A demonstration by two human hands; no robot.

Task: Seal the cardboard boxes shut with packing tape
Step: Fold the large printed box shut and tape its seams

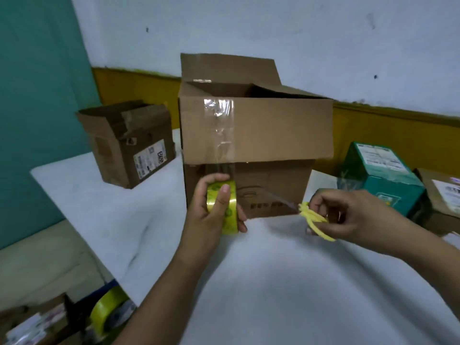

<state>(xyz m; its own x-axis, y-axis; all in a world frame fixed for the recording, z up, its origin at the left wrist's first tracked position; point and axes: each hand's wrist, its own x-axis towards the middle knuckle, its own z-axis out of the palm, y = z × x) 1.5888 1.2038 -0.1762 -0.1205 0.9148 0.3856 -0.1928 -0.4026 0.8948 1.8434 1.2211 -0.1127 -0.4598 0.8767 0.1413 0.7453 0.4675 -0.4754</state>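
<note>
A large brown cardboard box (273, 135) stands on the white table (286, 282), its front flap folded down and its back flap up. A strip of clear tape (220, 125) runs down the front flap to the yellowish tape roll (230, 210). My left hand (211, 210) grips that roll against the box's lower front. To the right, my right hand (348, 215) holds a small yellow-handled tool (315, 220), probably scissors, near the box's bottom right corner.
A smaller open brown box (129, 143) sits at the back left of the table. A green box (380, 178) and another brown parcel (440, 197) stand at the right. A second yellow tape roll (107, 312) lies below the table's left edge among clutter.
</note>
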